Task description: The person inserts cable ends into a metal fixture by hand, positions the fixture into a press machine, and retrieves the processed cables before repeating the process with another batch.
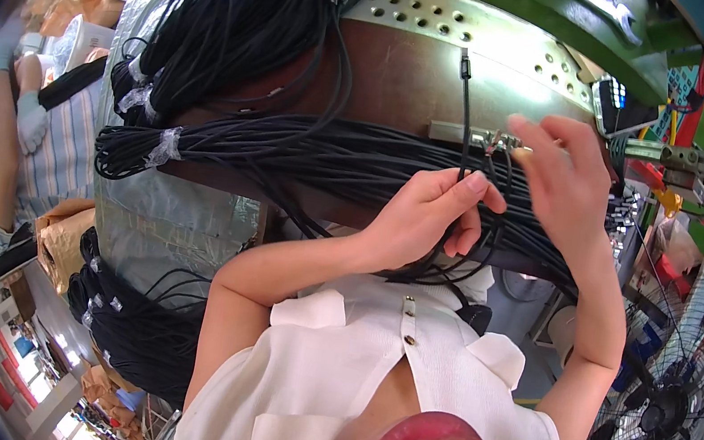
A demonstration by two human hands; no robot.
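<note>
- Left hand [424,221]: closed round a single black cable [463,119] rising over the brown bench [389,81]
- Right hand [561,173]: fingers loosely apart, touching the metal fixture [463,134]
- Taped black cable bundle [289,153]: lying across the bench, beneath both hands

My left hand [424,217] at frame centre, fingers curled and pinching, my right hand [565,173] raised upper right, fingers loosely bent.
</note>
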